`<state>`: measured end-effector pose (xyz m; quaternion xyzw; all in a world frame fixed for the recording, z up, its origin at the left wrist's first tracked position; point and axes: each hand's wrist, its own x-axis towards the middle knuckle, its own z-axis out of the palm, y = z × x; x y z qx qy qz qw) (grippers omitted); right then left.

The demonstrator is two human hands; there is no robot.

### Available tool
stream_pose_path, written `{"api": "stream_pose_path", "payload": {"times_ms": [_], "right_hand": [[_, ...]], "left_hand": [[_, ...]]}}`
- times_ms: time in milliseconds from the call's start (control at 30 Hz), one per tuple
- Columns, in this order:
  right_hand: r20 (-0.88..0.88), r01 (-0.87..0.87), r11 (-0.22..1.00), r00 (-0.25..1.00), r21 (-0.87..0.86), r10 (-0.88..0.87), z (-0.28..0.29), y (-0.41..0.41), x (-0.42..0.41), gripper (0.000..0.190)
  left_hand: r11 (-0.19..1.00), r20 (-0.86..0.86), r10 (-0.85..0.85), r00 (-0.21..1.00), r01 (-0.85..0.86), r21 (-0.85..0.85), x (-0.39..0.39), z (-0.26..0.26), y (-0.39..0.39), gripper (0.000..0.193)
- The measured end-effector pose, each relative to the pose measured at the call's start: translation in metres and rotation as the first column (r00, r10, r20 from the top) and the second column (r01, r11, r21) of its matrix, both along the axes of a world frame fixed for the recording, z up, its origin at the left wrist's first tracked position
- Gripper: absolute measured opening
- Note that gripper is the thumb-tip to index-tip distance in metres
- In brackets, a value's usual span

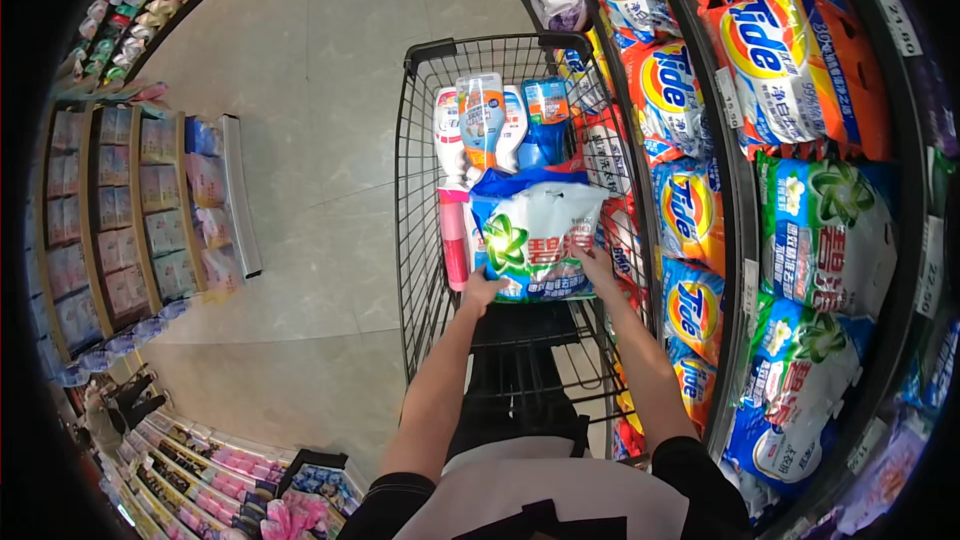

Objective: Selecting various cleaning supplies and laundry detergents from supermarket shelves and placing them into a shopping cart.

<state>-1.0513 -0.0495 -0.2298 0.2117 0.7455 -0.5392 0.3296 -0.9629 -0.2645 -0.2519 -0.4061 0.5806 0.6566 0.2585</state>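
Note:
Both my hands are on a white, blue and green bag of laundry powder [551, 229] inside a black wire shopping cart [420, 135]. My left hand [482, 292] grips its lower left corner, and my right hand [596, 270] holds its right side. Just beyond the bag, several bottles stand together: a white one with a pink label [449, 131], a clear-and-blue bottle with an orange base [481, 120] and a dark blue bottle [545, 120]. A pink bottle [453, 240] is along the cart's left side, partly behind the bag.
Shelves on the right hold orange Tide bags [780, 67] and more white-and-green powder bags [825, 232], close against the cart. Grey floor [322, 127] lies to the left, before a display of packets [142, 217]. At lower left a person [112, 409] is near pink-stocked shelves [210, 480].

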Motion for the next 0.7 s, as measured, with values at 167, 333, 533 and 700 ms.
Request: {"api": "stream_pose_path", "payload": {"times_ms": [167,333,533,700], "right_hand": [[-0.275,0.031,0.932,0.958,0.362,0.075,-0.043,0.013,0.006,0.036],[-0.237,0.041,0.848,0.966,0.529,0.101,-0.016,-0.015,-0.001,0.038],[-0.597,0.214,0.791,0.771,0.573,0.223,0.022,-0.040,0.002,0.047],[-0.493,-0.145,0.600,0.437,0.787,0.752,0.019,-0.040,-0.016,0.048]], "left_hand": [[0.983,-0.003,-0.144,0.990,0.143,-0.113,-0.004,-0.015,0.008,0.065],[0.978,-0.112,-0.023,0.993,-0.001,-0.208,-0.008,-0.019,0.005,0.061],[0.501,-0.428,-0.725,0.540,-0.014,-0.865,-0.040,0.029,0.015,0.070],[0.214,0.135,-0.785,0.605,0.468,-0.857,-0.067,0.044,0.025,0.098]]}}
